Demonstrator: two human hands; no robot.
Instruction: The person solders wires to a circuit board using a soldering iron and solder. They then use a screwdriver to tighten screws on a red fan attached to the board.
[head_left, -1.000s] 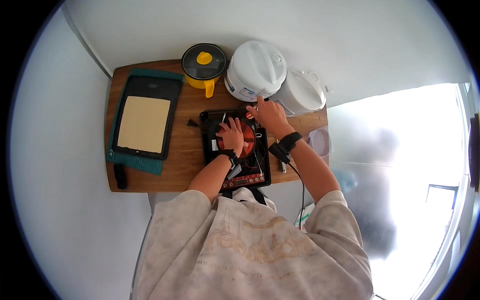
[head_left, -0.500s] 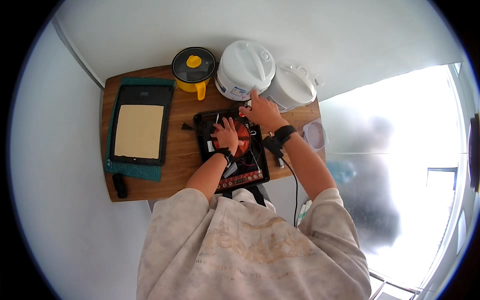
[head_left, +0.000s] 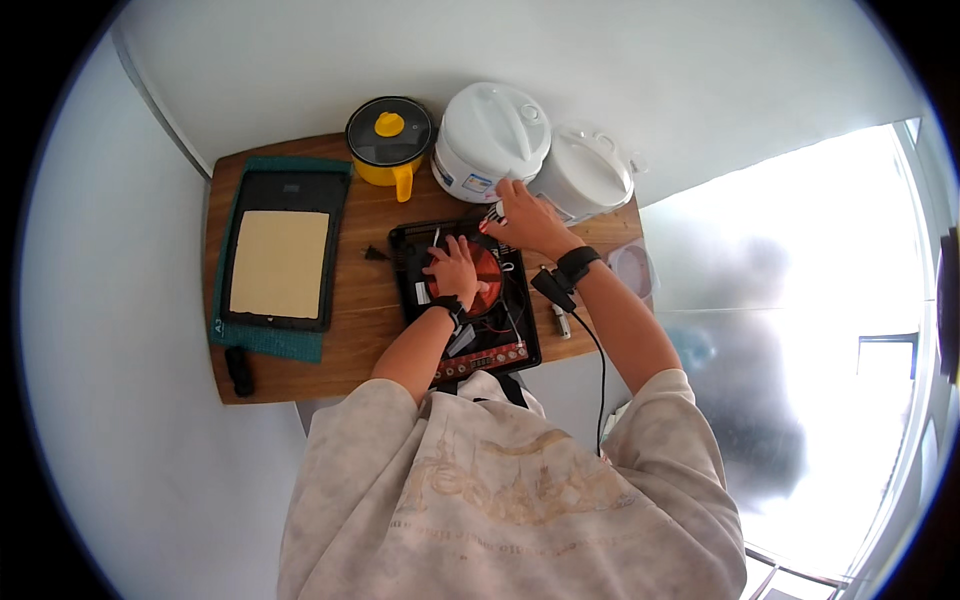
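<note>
An induction cooker body (head_left: pixel 402 310) lies uncovered on the wooden table, its black casing showing wires and a red control strip (head_left: pixel 500 357) along the near edge. My left hand (head_left: pixel 456 273) rests on its round copper-red coil (head_left: pixel 487 268), fingers spread and stretched out. Over the far right corner of the casing, my right hand (head_left: pixel 533 222) has its fingers curled around a small red-and-white object (head_left: pixel 490 224). Most of that object is hidden by the fingers. A black device with a cable (head_left: pixel 552 289) hangs at my right wrist.
Two white rice cookers (head_left: pixel 492 140) and a yellow pot with a dark lid (head_left: pixel 388 145) stand along the back. At left, a black panel with a beige sheet (head_left: pixel 278 264) lies on a green cutting mat (head_left: pixel 265 342). A clear plastic tub (head_left: pixel 631 270) sits at the right edge.
My right forearm has shifted slightly to the right, with the black device and its cable. My left hand stays spread on the coil.
</note>
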